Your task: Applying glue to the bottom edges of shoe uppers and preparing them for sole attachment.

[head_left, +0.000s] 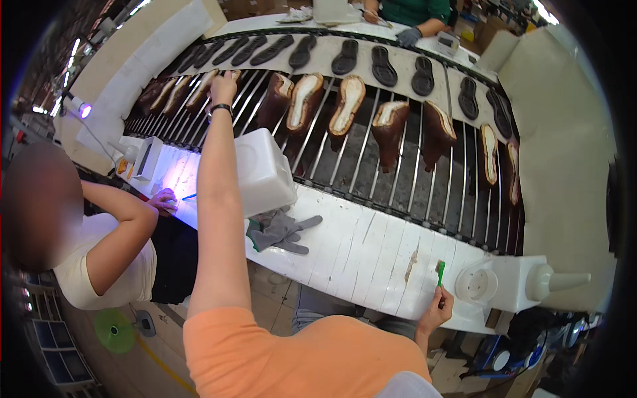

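1. Nearest, past the person's orange shirt (pixel 308 358), the right hand (pixel 436 308) grasps a small green-handled brush (pixel 440 273) between thumb and fingers; the brush points away from the body, its head over the near edge region of the white surface (pixel 358 242).
2. Just right of the brush, a round white dish (pixel 476 285) stands on the surface, with a white bottle-like thing (pixel 557 283) with a tapered end farther right.
3. Left of these, well apart from the brush, grey gloves (pixel 282 232) lie in a heap, beside a white plastic container (pixel 264 174).
4. At the left, a co-worker's bare hand (pixel 162 201) rests at the edge of the surface, near a patch of violet light.
5. Beyond the surface runs a rack of metal rods (pixel 424 223) bearing brown shoe uppers (pixel 390 136), several with their pale undersides showing.
6. The person's left hand (pixel 224 86) reaches out to the uppers in the left part of the rack, fingers bent at the end of one; whether they grip it cannot be told.
7. Behind the uppers, black soles (pixel 383 66) line a pale strip (pixel 403 63).
8. Farthest, another person in a green sleeve (pixel 431 25) has one grey-gloved hand (pixel 409 36).
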A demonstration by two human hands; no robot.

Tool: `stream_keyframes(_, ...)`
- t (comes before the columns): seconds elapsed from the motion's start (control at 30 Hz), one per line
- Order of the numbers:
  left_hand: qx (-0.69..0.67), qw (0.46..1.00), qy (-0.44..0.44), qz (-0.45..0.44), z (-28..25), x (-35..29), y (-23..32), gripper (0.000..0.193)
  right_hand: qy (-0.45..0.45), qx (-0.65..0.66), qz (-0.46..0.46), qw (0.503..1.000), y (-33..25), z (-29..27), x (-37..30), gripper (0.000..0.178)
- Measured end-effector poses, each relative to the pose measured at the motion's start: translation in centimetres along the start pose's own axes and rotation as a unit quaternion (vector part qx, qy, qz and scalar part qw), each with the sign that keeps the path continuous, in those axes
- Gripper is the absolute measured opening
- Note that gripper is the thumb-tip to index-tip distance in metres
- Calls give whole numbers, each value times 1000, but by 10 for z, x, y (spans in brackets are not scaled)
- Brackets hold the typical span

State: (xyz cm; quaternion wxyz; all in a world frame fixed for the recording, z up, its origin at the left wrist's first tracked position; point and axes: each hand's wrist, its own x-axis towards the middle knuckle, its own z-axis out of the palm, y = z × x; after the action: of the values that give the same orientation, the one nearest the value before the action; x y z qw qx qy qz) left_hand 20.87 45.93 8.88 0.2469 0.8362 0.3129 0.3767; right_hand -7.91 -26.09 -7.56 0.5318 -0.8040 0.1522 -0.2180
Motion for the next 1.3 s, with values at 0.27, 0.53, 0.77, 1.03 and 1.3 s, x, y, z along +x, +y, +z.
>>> stream_keyframes(0.27,51,987,-139,61,89,-121,186,87,-2,-9,-7,1000,-9,-1,2,8)
stream_keyframes(0.53,541,783,-306,31,80,-87,102,150,-8,-46,-27,999,-10,-2,1,8)
stream_keyframes(0.77,495,814,-302,-12,96,-92,84,140,-18,-87,-16,996,-13,-4,2,7)
stream_keyframes(1.03,343,887,-266,-158,70,-21,47,135,-18,-82,10,996,-5,-6,0,7)
stream_keyframes(1.3,543,828,-75,-116,58,-13,81,76,-16,-95,-1,995,-5,-11,1,7)
